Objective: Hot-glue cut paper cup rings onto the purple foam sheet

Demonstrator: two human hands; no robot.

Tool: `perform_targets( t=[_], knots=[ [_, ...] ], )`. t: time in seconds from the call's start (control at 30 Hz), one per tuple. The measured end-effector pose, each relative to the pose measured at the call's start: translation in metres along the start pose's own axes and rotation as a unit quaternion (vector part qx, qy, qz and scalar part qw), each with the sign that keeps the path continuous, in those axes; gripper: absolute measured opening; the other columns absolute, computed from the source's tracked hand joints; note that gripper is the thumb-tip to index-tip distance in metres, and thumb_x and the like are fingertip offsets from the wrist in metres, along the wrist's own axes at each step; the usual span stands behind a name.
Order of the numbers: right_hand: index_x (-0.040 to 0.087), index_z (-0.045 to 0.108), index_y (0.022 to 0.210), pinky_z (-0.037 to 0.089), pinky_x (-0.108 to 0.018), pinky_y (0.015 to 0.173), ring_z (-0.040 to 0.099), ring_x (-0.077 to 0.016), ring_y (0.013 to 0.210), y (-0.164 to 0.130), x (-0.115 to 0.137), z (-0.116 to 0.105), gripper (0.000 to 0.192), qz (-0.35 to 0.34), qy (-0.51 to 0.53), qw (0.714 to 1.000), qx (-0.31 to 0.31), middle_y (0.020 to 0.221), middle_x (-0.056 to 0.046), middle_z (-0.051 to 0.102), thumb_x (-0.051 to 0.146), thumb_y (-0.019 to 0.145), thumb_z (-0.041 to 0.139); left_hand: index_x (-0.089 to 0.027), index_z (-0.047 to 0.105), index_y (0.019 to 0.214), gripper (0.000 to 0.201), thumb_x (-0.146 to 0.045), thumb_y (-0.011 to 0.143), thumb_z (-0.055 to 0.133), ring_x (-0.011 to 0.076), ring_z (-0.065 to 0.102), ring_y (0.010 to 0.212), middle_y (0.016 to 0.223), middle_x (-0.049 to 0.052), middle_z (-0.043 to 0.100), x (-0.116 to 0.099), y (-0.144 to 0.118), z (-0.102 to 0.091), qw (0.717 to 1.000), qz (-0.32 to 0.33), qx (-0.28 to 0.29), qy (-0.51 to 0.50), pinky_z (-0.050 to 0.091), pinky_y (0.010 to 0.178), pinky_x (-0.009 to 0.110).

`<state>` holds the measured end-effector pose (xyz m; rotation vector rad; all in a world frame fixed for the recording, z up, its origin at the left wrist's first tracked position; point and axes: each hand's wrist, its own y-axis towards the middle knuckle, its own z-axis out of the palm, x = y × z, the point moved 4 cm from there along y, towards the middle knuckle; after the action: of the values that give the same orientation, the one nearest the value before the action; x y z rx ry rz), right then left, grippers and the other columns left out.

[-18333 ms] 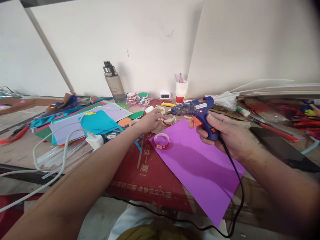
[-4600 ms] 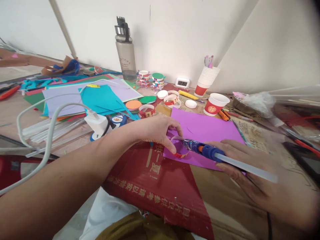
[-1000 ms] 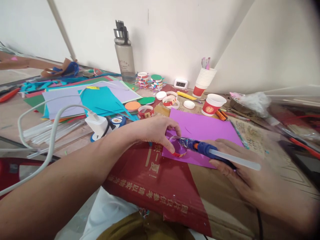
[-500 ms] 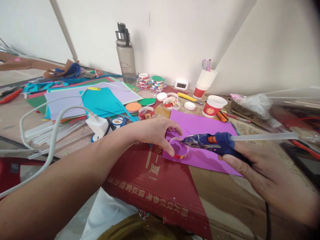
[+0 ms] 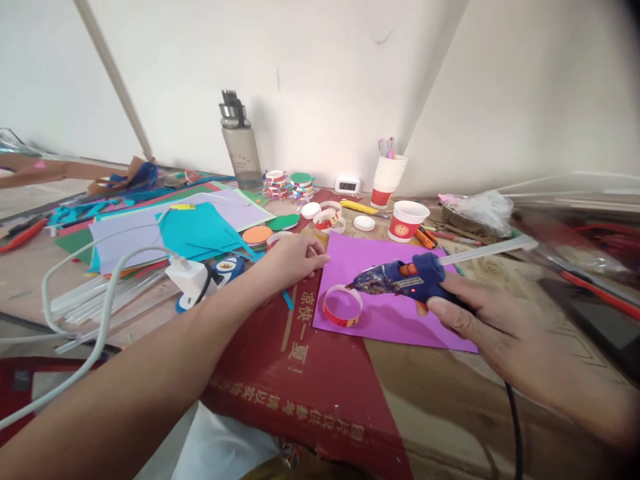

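Note:
My right hand (image 5: 480,313) grips a blue glue gun (image 5: 395,277) with a clear glue stick out of its back. The gun's nozzle is at the upper right rim of a paper ring (image 5: 343,313), red and yellow outside and white inside, which stands on a purple sheet (image 5: 395,327). I cannot tell whether the nozzle touches the ring. Over the sheet's left edge is my left hand (image 5: 296,259), fingers loosely bent and apart from the ring, with nothing seen in them. Its thumb is mostly hidden.
Behind the sheet are more paper rings (image 5: 327,219), a white disc (image 5: 364,223), a paper cup (image 5: 407,221) and stacked cups (image 5: 387,180). A bottle (image 5: 241,157) stands by the wall. Coloured paper (image 5: 193,230), a white plug adapter (image 5: 193,280) and cables lie left. Another person's arm (image 5: 45,175) shows far left.
My left hand has let go of the paper ring and drawn back left to the sheet's edge. The glue gun has shifted slightly left and down in the picture as the view tilted up.

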<state>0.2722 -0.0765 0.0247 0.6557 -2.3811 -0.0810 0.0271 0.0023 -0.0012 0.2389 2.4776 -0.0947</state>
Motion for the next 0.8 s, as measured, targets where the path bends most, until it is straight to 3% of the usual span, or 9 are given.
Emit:
perform_targets(
  t=[0.2, 0.33, 0.5, 0.7, 0.8],
  knots=[
    [0.021, 0.062, 0.079, 0.043, -0.026, 0.056, 0.052, -0.0137, 0.059, 0.002, -0.007, -0.006, 0.037, 0.021, 0.075, 0.997, -0.019, 0.066, 0.002, 0.057, 0.05, 0.095, 0.046, -0.015, 0.069, 0.085, 0.02, -0.033, 0.076, 0.066, 0.0124, 0.052, 0.04, 0.05, 0.0, 0.065, -0.001, -0.003, 0.003, 0.986, -0.137, 0.058, -0.072, 0.035, 0.04, 0.022],
    [0.021, 0.06, 0.079, 0.037, -0.025, 0.052, 0.046, -0.0126, 0.057, 0.003, -0.011, -0.009, 0.038, 0.038, 0.115, 0.992, -0.021, 0.065, 0.002, 0.051, 0.051, 0.096, 0.045, -0.016, 0.069, 0.077, 0.02, -0.032, 0.066, 0.074, 0.0102, 0.043, 0.036, 0.04, -0.003, 0.054, 0.005, 0.002, 0.009, 0.977, -0.17, 0.073, -0.103, 0.029, 0.038, 0.021],
    [0.02, 0.058, 0.079, 0.033, -0.025, 0.052, 0.042, -0.0117, 0.058, 0.004, -0.013, -0.013, 0.037, 0.037, 0.169, 0.984, -0.033, 0.064, 0.003, 0.047, 0.051, 0.095, 0.047, -0.018, 0.053, 0.059, 0.025, -0.031, 0.067, 0.072, 0.0074, 0.038, 0.034, 0.042, -0.005, 0.047, 0.004, 0.003, 0.014, 0.968, -0.173, 0.091, -0.156, 0.026, 0.036, 0.02],
    [0.02, 0.058, 0.082, 0.031, -0.025, 0.052, 0.041, -0.0116, 0.058, 0.003, -0.015, -0.02, 0.036, 0.046, 0.224, 0.973, -0.041, 0.066, 0.002, 0.047, 0.051, 0.095, 0.047, -0.018, 0.05, 0.068, 0.02, -0.026, 0.069, 0.068, 0.007, 0.04, 0.039, 0.049, -0.007, 0.046, 0.002, 0.003, 0.007, 0.966, -0.149, 0.011, -0.211, 0.03, 0.04, 0.019],
    [0.02, 0.057, 0.083, 0.031, -0.025, 0.05, 0.04, -0.0112, 0.056, 0.003, -0.017, -0.022, 0.035, 0.052, 0.262, 0.962, -0.049, 0.066, 0.002, 0.047, 0.052, 0.093, 0.049, -0.019, 0.053, 0.074, 0.022, -0.031, 0.066, 0.07, 0.0076, 0.041, 0.041, 0.053, -0.006, 0.048, 0.005, 0.008, 0.002, 0.962, -0.136, 0.004, -0.235, 0.03, 0.04, 0.02]
  ],
)
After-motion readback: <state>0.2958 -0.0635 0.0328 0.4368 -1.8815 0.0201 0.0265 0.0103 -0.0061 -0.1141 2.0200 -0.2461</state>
